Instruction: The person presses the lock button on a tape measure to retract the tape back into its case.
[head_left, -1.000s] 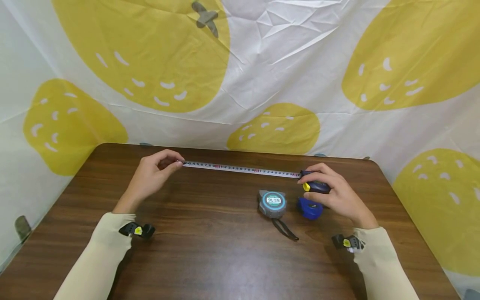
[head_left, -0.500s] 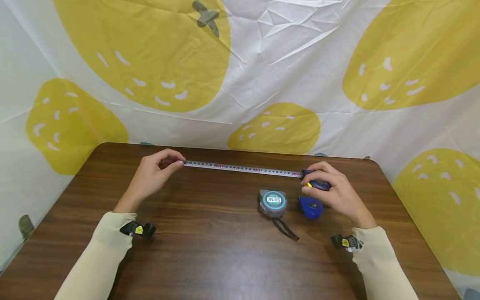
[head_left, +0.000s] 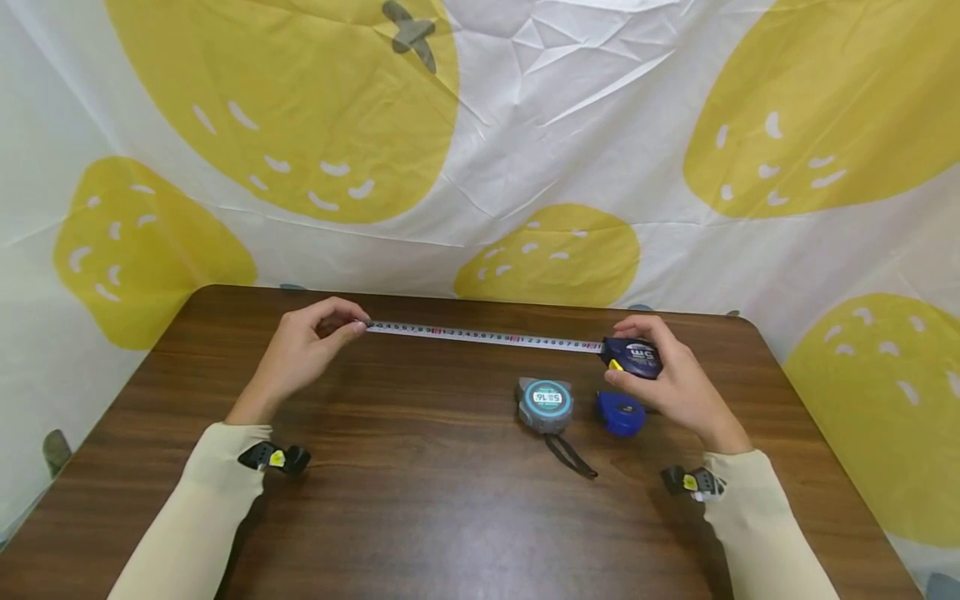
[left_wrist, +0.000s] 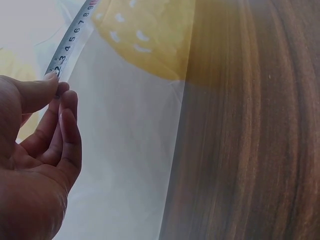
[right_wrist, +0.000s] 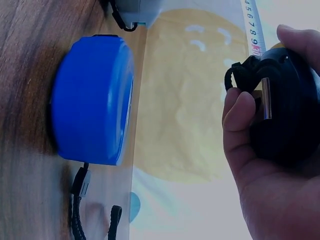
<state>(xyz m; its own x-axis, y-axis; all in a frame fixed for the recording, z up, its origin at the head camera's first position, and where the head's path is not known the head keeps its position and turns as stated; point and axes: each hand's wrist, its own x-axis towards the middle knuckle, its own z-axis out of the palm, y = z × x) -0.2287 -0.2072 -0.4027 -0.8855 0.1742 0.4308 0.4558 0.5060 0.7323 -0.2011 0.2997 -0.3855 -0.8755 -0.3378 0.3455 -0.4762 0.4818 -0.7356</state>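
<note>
A dark blue tape measure [head_left: 636,357] with a yellow button is gripped in my right hand [head_left: 678,387], its label turned up toward the head camera. Its white blade [head_left: 480,337] runs out to the left in a straight line. At the blade's free end, my left hand [head_left: 303,350] pinches the tip between thumb and fingers; the left wrist view shows the low numbers on the blade [left_wrist: 70,45] just past the thumb. In the right wrist view the case [right_wrist: 287,107] shows its dark back with a metal clip, the fingers wrapped round its edge.
On the brown wooden table [head_left: 420,500] lie a grey tape measure [head_left: 546,406] with a black wrist strap [head_left: 570,457] and a smaller blue tape measure [head_left: 621,414], both just in front of my right hand. A lemon-patterned cloth [head_left: 525,150] hangs behind the table.
The fingers of my right hand have shifted back off the top of the case, so its label now shows. The left hand and the drawn-out blade stay nearly still.
</note>
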